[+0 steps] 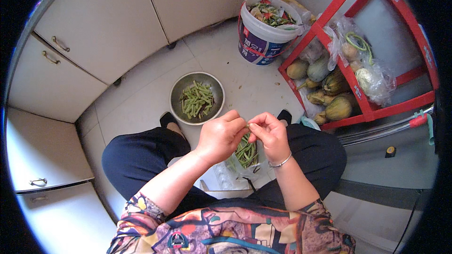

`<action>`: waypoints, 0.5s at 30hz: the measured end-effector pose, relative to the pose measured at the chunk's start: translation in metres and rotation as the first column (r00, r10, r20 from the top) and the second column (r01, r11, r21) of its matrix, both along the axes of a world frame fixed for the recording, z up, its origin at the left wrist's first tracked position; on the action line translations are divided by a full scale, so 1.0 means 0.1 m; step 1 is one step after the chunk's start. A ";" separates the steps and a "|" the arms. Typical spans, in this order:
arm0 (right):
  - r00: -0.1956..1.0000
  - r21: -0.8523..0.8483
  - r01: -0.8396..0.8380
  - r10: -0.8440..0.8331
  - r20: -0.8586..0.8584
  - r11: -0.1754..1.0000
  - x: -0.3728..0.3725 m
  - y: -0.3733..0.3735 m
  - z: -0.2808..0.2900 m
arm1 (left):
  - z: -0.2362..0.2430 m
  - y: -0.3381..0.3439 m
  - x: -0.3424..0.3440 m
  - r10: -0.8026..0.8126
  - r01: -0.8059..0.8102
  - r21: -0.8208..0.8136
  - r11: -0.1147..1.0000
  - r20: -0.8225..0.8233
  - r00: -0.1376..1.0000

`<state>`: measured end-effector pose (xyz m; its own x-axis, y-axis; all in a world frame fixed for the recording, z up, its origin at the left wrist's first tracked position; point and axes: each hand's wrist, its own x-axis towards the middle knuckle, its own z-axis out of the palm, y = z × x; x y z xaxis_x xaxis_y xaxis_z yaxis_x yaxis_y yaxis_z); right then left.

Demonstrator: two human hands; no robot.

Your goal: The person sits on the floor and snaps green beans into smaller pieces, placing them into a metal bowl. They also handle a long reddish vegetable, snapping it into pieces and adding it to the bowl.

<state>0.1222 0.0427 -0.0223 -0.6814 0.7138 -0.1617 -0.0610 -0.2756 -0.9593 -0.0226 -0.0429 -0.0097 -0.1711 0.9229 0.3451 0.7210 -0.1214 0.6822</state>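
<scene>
My left hand and my right hand meet between my knees, fingertips pinched close together. A small bit of a green bean shows between them; both hands are closed on it, and most of it is hidden by the fingers. Below and behind the hands, a clear plastic bag holds long whole green beans. Just beyond my left hand, a round metal bowl stands on the floor. Short pieces of green bean are heaped in it. A bracelet circles my right wrist.
A white-and-purple bucket of vegetable scraps stands at the far side. To the right, a red-framed rack holds squashes and bagged produce. White cabinets line the left and far sides. Small scraps lie on the tiled floor.
</scene>
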 end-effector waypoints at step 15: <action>0.987 -0.183 0.154 -0.144 0.069 0.971 -0.30 0.60 0.23 | -0.04 0.10 -0.67 0.030 -0.122 -0.063 0.991 0.966 -0.257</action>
